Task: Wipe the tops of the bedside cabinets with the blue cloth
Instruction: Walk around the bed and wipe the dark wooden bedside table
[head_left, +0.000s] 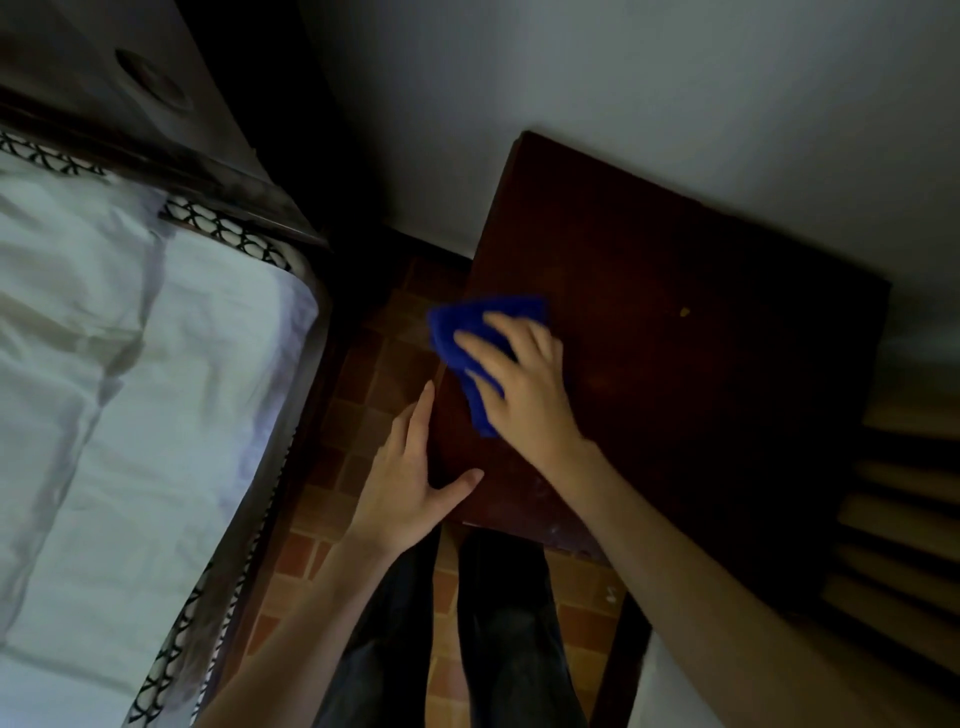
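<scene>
A dark brown wooden bedside cabinet stands against the white wall, its flat top filling the middle right. My right hand presses a folded blue cloth flat onto the top near its left edge; part of the cloth hangs over that edge. My left hand rests open at the cabinet's front left corner, fingers along the left edge and thumb on the top. A small yellowish speck lies on the top further right.
A bed with white sheets and a dark headboard fills the left. A narrow strip of brown tiled floor separates bed and cabinet. My legs in dark trousers stand there. Slatted wood shows at the right.
</scene>
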